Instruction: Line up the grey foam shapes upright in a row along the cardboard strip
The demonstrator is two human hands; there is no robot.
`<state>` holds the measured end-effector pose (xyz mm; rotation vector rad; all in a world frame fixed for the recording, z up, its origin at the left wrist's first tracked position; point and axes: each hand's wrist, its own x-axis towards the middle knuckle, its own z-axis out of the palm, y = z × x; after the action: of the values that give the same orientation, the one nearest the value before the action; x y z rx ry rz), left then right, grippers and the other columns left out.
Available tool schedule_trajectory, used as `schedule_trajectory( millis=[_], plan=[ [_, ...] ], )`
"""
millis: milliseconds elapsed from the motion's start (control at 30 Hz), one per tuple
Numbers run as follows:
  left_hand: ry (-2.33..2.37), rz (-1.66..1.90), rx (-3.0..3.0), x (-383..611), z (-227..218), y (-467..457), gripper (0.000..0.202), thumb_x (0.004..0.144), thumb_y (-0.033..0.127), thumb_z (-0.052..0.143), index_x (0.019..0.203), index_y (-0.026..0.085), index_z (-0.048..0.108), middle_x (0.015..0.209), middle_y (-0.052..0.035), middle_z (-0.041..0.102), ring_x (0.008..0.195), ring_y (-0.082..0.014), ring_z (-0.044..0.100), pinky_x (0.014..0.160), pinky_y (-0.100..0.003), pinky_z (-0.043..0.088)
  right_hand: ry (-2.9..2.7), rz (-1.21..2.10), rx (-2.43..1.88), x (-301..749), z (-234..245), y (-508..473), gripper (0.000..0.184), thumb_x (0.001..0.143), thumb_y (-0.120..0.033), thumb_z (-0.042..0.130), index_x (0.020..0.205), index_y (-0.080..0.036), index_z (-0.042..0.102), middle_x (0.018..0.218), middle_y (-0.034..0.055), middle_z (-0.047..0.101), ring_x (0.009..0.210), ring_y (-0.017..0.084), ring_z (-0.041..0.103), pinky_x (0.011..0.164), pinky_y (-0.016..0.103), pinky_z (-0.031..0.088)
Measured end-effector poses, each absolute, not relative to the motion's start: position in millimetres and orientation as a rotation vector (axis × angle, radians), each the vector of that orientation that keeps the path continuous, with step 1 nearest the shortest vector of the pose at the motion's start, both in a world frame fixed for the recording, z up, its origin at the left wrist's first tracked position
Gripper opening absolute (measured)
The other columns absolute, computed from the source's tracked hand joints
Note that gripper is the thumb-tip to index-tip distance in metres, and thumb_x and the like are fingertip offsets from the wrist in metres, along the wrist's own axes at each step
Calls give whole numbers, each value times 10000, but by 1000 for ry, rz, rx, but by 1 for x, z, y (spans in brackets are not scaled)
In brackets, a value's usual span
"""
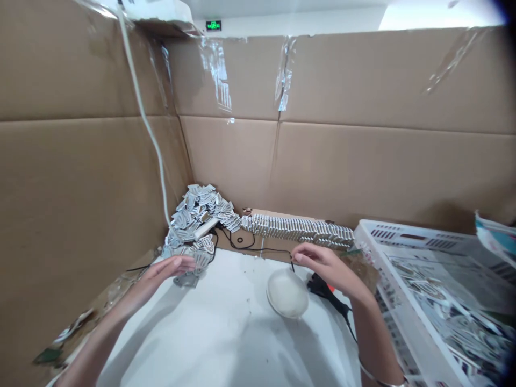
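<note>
Head view: L hand (167, 270) open, grip apart, fingers extended, tips at front of heap of silver-and-white cut-out pieces (195, 217); contact unconfirmed. R hand (326, 267) grip apart, fingers curved, nothing visibly held, tips just beside black cord (258, 248), above white bowl (287, 293). Row of stacked pieces (298, 228) lies beyond, along cardboard wall (363, 172). Black handheld tool (324, 290) beside bowl, on white tabletop (193, 344). White plastic crate (403, 242) at right holds more pieces.
</note>
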<state>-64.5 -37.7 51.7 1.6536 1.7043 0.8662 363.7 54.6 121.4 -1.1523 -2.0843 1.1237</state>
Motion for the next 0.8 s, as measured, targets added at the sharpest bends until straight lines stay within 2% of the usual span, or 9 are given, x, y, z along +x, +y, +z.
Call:
schedule_trajectory(
  millis=[100, 233, 400, 500, 600, 700, 800],
  plan=[
    [1961, 972, 1677, -71, 19, -55, 416, 880, 613, 486, 1052, 302, 701, 1150, -55, 722, 1083, -298, 653, 950, -437, 519, -2166, 1207, -1026, 351, 130, 43, 261, 937, -472, 532, 1014, -279, 688, 1035, 43, 705, 969, 204, 644, 823, 318, 500],
    [2104, 935, 1949, -62, -23, -59, 358, 900, 508, 500, 1130, 278, 649, 1208, -92, 667, 1158, -306, 595, 1025, -474, 448, -2315, 1122, -1013, 346, 141, 24, 242, 939, -450, 541, 1099, -345, 690, 1107, 28, 701, 978, 205, 642, 782, 326, 513],
    [2372, 823, 2011, -36, -40, -33, 343, 899, 470, 506, 1094, 214, 623, 1201, -129, 634, 1156, -338, 559, 990, -492, 430, -2403, 1073, -998, 362, 142, 14, 273, 945, -431, 545, 1186, -387, 666, 1140, 51, 694, 997, 228, 645, 819, 356, 514],
    [2457, 868, 1909, -39, -36, -11, 361, 933, 477, 440, 1078, 195, 612, 1160, -127, 638, 1132, -319, 562, 1012, -468, 414, -2411, 1045, -993, 360, 143, 9, 286, 946, -453, 534, 1184, -362, 663, 1113, 65, 696, 997, 237, 643, 850, 364, 502],
    [2533, 961, 1709, -59, -31, 0, 363, 943, 408, 366, 1057, 165, 609, 1125, -141, 644, 1120, -302, 566, 1028, -443, 402, -2423, 1068, -1021, 331, 137, 3, 326, 971, -452, 462, 1188, -300, 653, 1125, 59, 695, 988, 220, 638, 842, 341, 488],
    [2557, 985, 1610, -79, -29, -6, 332, 922, 378, 356, 950, 161, 606, 1037, -134, 661, 1000, -275, 609, 953, -399, 443, -2504, 1133, -975, 281, 112, 0, 314, 972, -357, 431, 1124, -233, 676, 1072, 56, 709, 949, 191, 644, 829, 295, 459],
    [2555, 864, 1523, -85, -34, -23, 332, 894, 478, 418, 858, 191, 580, 918, -89, 656, 875, -257, 621, 845, -364, 465, -2663, 1090, -928, 228, 72, 6, 297, 938, -259, 411, 959, -188, 698, 998, 74, 723, 923, 197, 650, 825, 291, 439]
  ],
)
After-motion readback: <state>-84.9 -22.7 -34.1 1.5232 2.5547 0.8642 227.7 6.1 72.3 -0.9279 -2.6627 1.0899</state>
